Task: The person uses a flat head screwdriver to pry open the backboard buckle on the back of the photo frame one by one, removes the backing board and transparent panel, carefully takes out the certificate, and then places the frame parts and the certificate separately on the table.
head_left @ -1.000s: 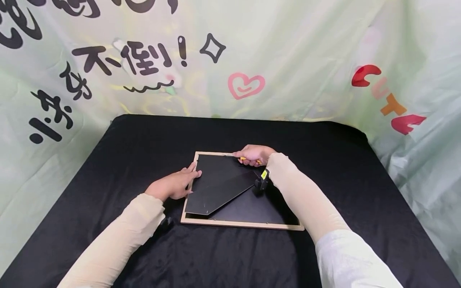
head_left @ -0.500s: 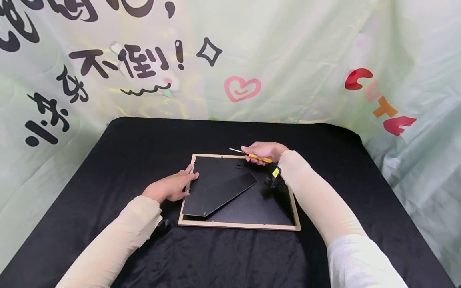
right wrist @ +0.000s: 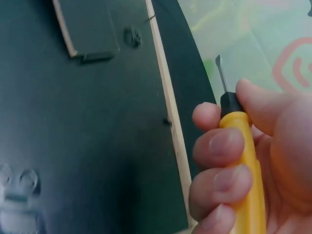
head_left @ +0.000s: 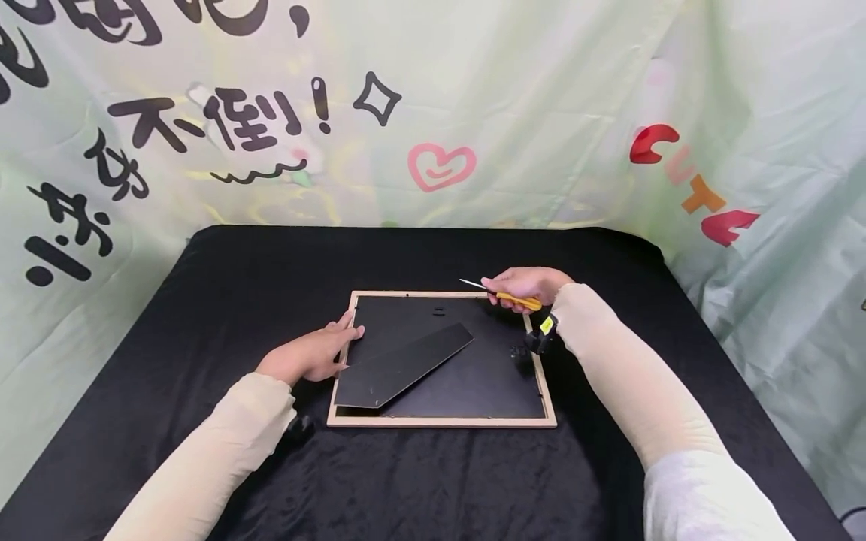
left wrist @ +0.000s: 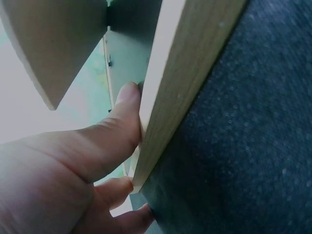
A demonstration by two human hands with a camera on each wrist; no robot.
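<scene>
A picture frame with a light wooden rim lies back side up, showing its black backing board. Its black stand leg is swung out slantwise over the board, toward the lower left. My left hand grips the frame's left rim; in the left wrist view the thumb lies over the inner edge of the wood. Above the top right corner, my right hand holds a flat-blade screwdriver with fingers wrapped round its yellow handle. The screwdriver's tip points away from the frame, touching nothing.
Small dark metal tabs sit along the inner edge of the rim, and black hangers are fixed to the board. A black cloth covers the table. Behind it hangs a pale green printed curtain.
My right hand has lifted the screwdriver off the top rim and carried it right, to the frame's top right corner. The left hand keeps its place on the left rim.
</scene>
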